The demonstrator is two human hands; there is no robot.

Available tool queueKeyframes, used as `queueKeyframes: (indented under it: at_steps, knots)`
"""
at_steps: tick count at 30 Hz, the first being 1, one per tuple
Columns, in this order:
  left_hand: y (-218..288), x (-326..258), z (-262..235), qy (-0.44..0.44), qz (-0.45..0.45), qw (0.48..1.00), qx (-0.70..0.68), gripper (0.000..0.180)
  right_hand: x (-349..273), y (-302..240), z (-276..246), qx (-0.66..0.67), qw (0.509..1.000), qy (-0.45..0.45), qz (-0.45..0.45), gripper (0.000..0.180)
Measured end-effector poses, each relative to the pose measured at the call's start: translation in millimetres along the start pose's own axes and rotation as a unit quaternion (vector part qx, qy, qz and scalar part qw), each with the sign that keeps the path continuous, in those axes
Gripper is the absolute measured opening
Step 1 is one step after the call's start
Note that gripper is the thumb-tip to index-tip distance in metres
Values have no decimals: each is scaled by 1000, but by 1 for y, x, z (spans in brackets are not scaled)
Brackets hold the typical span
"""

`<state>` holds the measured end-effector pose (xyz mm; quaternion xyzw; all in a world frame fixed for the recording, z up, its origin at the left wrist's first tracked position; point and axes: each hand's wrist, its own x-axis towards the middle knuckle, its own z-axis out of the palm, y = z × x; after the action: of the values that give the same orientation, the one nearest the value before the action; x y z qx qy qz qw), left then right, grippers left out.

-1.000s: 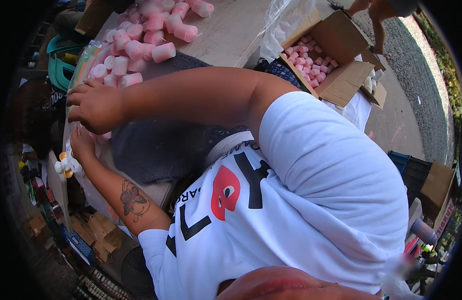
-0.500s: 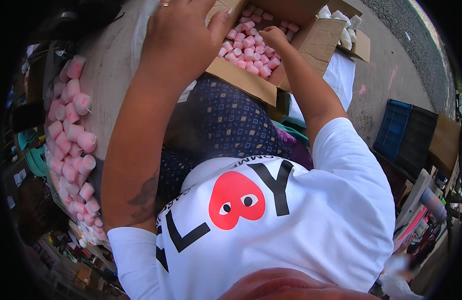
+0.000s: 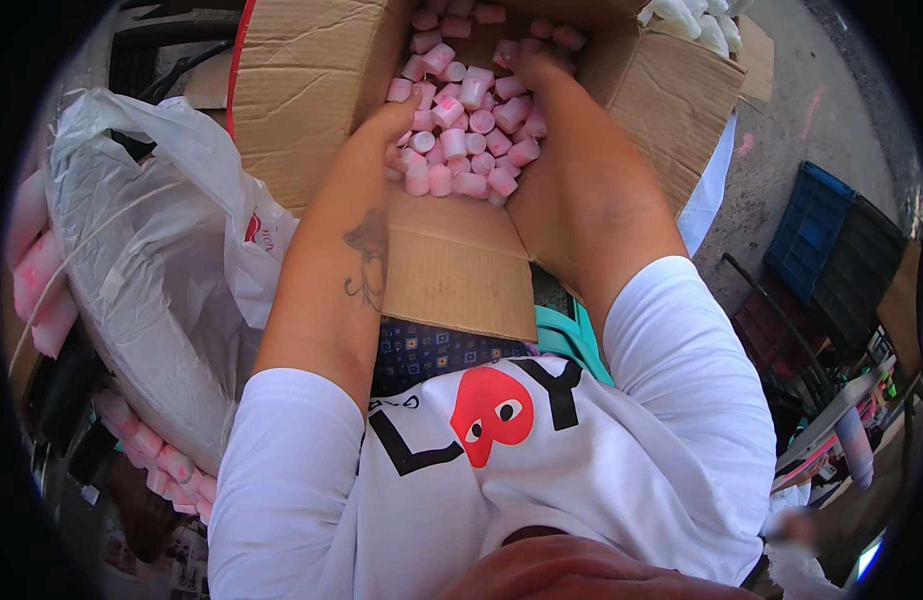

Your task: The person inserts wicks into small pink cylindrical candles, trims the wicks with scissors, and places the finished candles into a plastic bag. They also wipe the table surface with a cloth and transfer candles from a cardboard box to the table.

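An open cardboard box [image 3: 312, 90] in front of me holds several small pink cylinders [image 3: 472, 130]. Both my arms reach into it. My left hand [image 3: 394, 120] presses against the left side of a heap of these pink pieces, with its fingertips buried among them. On the right side of the same heap, my right hand [image 3: 542, 85] is cupped inward. The heap is squeezed between the two hands, just above the box's near flap [image 3: 457, 265].
A large white plastic bag [image 3: 152, 260] bulges at my left. More pink pieces [image 3: 37, 280] lie beyond the bag along the left edge. A blue crate [image 3: 812, 225] and a dark crate [image 3: 862, 275] stand on the ground at right. White items [image 3: 682, 15] sit behind the box.
My view has swung from the table of pink pieces to the box. Both hands, which were just reaching it, are now deep inside, gathering a heap of pink pieces between them.
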<state>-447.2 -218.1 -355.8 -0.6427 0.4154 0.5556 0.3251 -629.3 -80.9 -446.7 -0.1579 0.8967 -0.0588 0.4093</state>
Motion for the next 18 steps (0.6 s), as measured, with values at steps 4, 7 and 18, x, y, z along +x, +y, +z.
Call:
queueKeyframes:
  at_steps: [4,7,18]
  knots:
    - [-38,43,-15,-64,101,993,16,70,6,0,-2,85,991,-107,-12,72]
    - [-38,47,-14,-135,128,981,57,73,27,17,19,190,960,-201,37,80]
    - [-37,11,0,-81,90,992,37,93,-36,-7,-1,275,922,-268,48,95]
